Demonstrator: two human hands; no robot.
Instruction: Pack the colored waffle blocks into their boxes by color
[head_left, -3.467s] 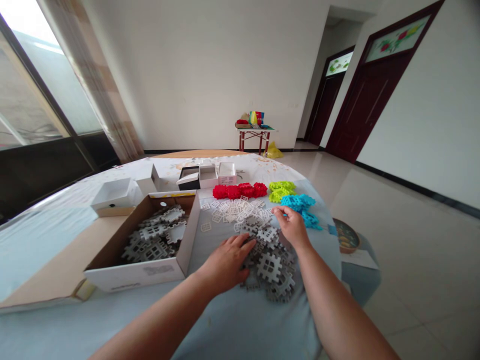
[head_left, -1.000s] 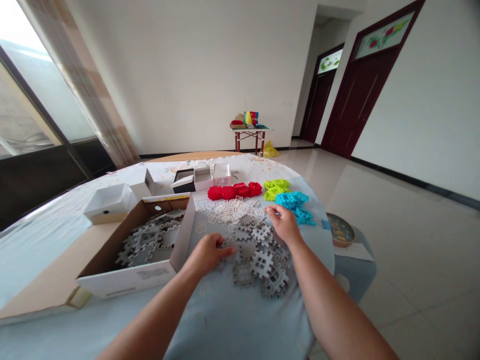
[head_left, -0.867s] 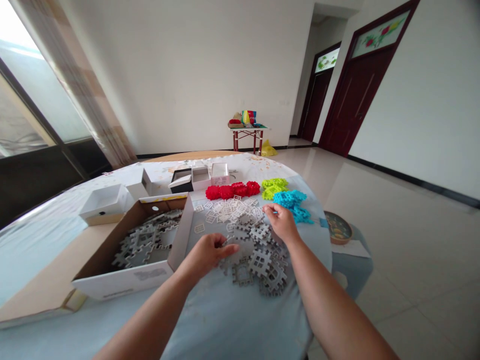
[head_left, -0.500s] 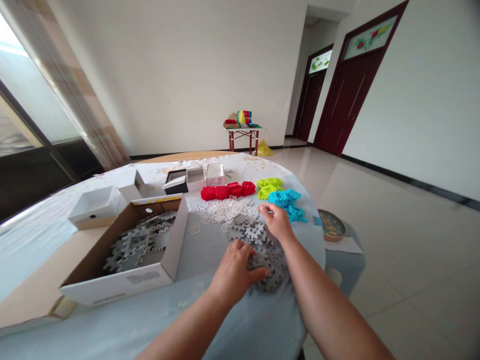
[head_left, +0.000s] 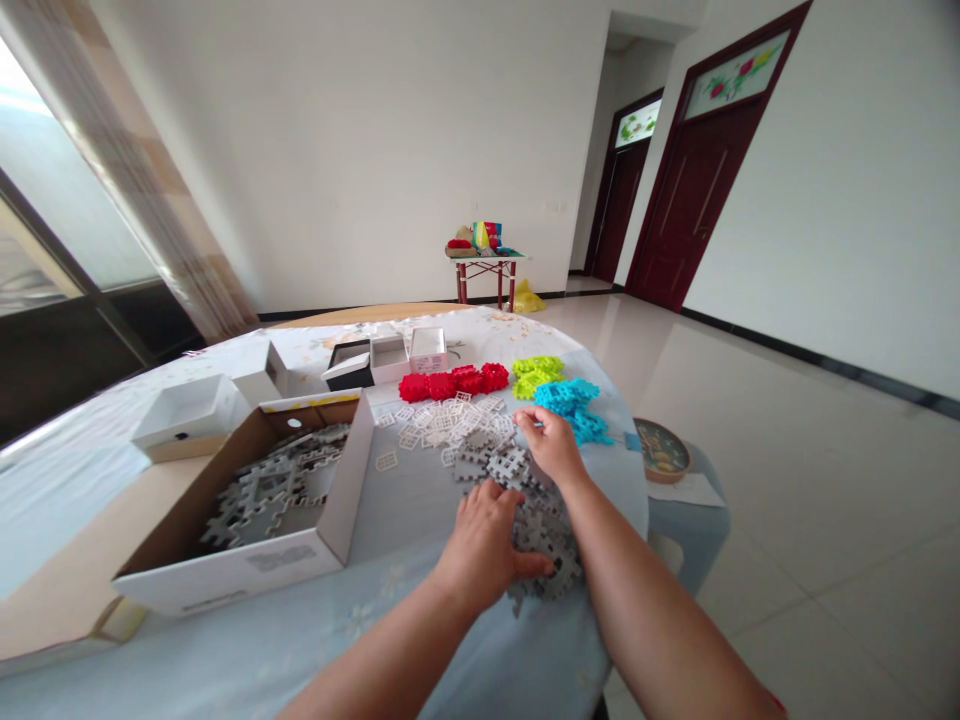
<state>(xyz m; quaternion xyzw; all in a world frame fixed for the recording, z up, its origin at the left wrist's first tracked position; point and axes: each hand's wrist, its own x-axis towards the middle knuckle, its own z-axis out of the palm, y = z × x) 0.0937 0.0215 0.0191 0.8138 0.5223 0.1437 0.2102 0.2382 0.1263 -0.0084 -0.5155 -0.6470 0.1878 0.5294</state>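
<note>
Grey notched plastic tiles (head_left: pixel 517 467) lie in a loose heap on the light blue tablecloth. My left hand (head_left: pixel 489 543) lies on the near part of the heap, fingers spread and pressing on the tiles. My right hand (head_left: pixel 550 442) rests at the heap's far edge with its fingertips pinched together; what they hold is too small to make out. Small white tiles (head_left: pixel 450 420) are scattered just beyond the heap. Red tiles (head_left: pixel 454 381), lime tiles (head_left: pixel 536 372) and blue tiles (head_left: pixel 574 402) lie behind them.
A cardboard box (head_left: pixel 330 520) holding more grey tiles stands to the left. Small white boxes (head_left: pixel 184 412) and a black one (head_left: pixel 349 372) stand further back. The table edge (head_left: pixel 634 500) runs close on the right, with a stool and a bowl (head_left: pixel 660 452) beyond.
My left hand has moved right from the heap's left edge onto its near part and spread flat. My right hand has stayed at the far edge.
</note>
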